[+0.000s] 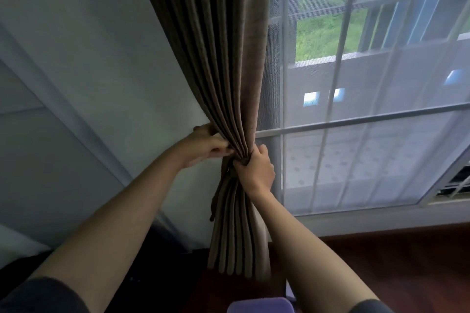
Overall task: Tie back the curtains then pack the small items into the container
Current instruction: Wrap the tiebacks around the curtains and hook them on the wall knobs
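Both hands grip the curtain (223,58) at its pinched waist, as far as I can see on my feed: the left hand (203,146) curls round the folds from the wall side, and the right hand (256,169) wraps them from the window side, fingers closed tight. The wall (89,58) fills the left of the view and the window (368,119), behind a sheer (330,173), fills the right. The brown curtain hangs between them, gathered into narrow pleats that fan out again below the hands, just above the dark floor (381,256). A purple object (259,305) shows at the bottom edge; I cannot tell what it is. A dark tie (214,201) dangles beside the pleats, under the hands.
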`<state>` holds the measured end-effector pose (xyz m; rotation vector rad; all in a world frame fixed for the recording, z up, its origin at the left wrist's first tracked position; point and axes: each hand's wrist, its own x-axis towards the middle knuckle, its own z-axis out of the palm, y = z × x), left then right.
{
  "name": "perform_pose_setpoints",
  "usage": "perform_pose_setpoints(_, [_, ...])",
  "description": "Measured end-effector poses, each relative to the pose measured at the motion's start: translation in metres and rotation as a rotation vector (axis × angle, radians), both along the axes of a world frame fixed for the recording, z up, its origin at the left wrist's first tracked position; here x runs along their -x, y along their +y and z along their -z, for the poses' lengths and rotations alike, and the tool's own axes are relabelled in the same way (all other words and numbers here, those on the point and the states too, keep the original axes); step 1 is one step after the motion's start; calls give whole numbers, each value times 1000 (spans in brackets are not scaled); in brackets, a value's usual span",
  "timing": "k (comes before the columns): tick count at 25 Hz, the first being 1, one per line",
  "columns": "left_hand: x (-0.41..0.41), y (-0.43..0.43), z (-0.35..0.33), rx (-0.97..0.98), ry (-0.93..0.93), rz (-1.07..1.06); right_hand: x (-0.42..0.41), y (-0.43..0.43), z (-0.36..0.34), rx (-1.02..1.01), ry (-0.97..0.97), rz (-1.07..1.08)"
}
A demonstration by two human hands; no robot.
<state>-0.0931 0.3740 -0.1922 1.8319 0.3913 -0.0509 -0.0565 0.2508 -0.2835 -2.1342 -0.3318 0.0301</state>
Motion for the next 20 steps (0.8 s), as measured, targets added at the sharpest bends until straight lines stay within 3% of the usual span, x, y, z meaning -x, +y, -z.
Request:
perform_pose_setpoints(2, [19, 18, 23, -173, 38, -113, 1, -2, 0, -16, -23, -27])
perform_pose_setpoints(5, [34, 13, 64, -518, 97, 14, 4, -6, 2, -18, -37, -61])
perform_pose_setpoints(12, [27, 4, 91, -749, -164, -30, 6, -13, 5, -1, -92, -127])
perform_pose_setpoints(16, [20, 9, 78, -962, -91, 47, 4, -15, 5, 27, -97, -136])
perform_pose_setpoints(20, [15, 8, 64, -897, -13, 55, -1, -18, 5, 54, -107, -156])
